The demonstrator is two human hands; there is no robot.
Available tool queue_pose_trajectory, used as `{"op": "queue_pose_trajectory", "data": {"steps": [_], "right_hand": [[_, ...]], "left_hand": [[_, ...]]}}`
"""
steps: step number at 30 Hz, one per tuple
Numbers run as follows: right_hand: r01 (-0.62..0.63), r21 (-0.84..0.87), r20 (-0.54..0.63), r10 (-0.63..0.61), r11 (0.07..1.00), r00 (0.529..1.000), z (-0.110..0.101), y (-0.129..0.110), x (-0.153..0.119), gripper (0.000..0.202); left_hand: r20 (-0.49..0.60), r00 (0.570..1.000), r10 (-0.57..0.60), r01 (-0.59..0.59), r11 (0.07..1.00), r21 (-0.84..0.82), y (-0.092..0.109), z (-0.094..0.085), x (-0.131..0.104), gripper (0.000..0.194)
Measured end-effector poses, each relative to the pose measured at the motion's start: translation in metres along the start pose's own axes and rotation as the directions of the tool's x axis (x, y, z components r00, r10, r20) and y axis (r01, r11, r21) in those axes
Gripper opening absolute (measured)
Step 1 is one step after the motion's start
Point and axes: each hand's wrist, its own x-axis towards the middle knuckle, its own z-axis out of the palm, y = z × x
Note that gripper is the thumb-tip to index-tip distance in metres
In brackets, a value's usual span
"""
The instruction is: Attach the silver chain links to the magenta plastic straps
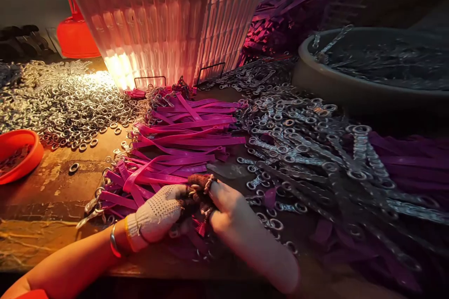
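My left hand (159,212), in a white dotted knit glove with dark fingertips, is closed at the front of the workbench. Against it, my right hand (228,210) is closed too, with dark covers on its fingertips. The fingers of both meet in a pinch, and what lies between them is mostly hidden. A short magenta strap end (200,227) shows just below the fingertips. Behind the hands lies a pile of magenta straps (185,135), several with metal clasps at their left ends. To the right of my right hand lie loose metal chain pieces with rings (287,149).
A big heap of metal rings (80,107) lies at left under a red lamp (77,37). An orange bowl (33,156) stands at the left edge. Ribbed translucent plastic (157,23) rises behind the straps. A large basin (315,72) stands back right, near more purple straps (417,163).
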Motion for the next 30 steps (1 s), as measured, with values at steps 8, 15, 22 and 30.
{"op": "queue_pose_trajectory", "data": {"steps": [8, 15, 22, 30], "right_hand": [[-0.096, -0.017, -0.121, 0.093, 0.995, 0.988, -0.008, 0.017, -0.001, 0.042], [0.022, -0.133, 0.052, -0.015, 0.991, 0.999, -0.025, 0.013, 0.003, 0.051], [0.121, -0.178, 0.157, -0.093, 0.977, 0.983, -0.013, 0.000, -0.001, 0.032], [0.020, -0.605, 0.123, 0.068, 0.796, 0.990, -0.016, 0.000, -0.015, 0.015]], "left_hand": [[-0.118, 0.993, 0.006, -0.013, 0.998, -0.057, 0.015, -0.002, 0.002, 0.040], [-0.012, 0.992, -0.125, 0.123, 0.987, -0.101, 0.021, -0.007, 0.002, 0.037], [0.021, 0.999, -0.041, 0.042, 0.999, -0.030, 0.006, -0.005, 0.003, 0.039], [0.028, 0.998, 0.063, -0.068, 0.963, 0.259, 0.015, -0.004, -0.005, 0.034]]}}
